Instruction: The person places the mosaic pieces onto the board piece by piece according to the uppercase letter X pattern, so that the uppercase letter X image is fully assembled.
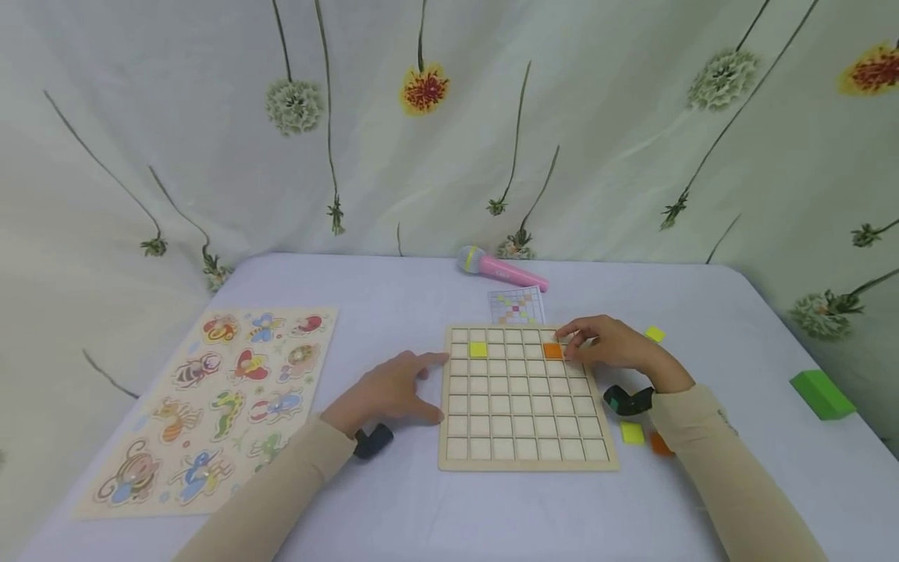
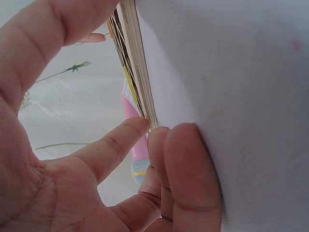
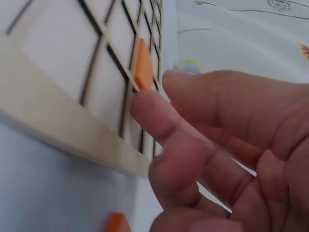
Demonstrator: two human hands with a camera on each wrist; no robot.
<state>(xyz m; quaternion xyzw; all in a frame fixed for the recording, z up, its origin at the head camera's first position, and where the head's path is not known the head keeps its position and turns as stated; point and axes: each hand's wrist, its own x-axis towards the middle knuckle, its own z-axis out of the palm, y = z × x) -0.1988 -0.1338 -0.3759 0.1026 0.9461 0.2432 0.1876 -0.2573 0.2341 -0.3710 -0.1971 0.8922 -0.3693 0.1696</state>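
Observation:
A wooden grid board (image 1: 529, 464) lies flat on the table. My left hand (image 1: 393, 388) is at its left side, thumb and index finger spread, fingertips at the board's edge (image 2: 140, 72). On the upper right of the board, my right hand (image 1: 607, 343) reaches over the edge. One fingertip (image 3: 149, 108) appears to touch the orange tile (image 3: 144, 67), which sits in a square of the grid; nothing is pinched between the fingers. The yellow tile (image 1: 477, 350) occupies another square in the same row, toward the left.
Loose yellow tiles (image 1: 632, 432) and an orange tile (image 1: 662, 444) lie right of the board. Behind it are a pattern card (image 1: 516, 306) and a pink toy microphone (image 1: 509, 272). An insect puzzle board (image 1: 218, 414) lies left; a green block (image 1: 823, 395) stands far right.

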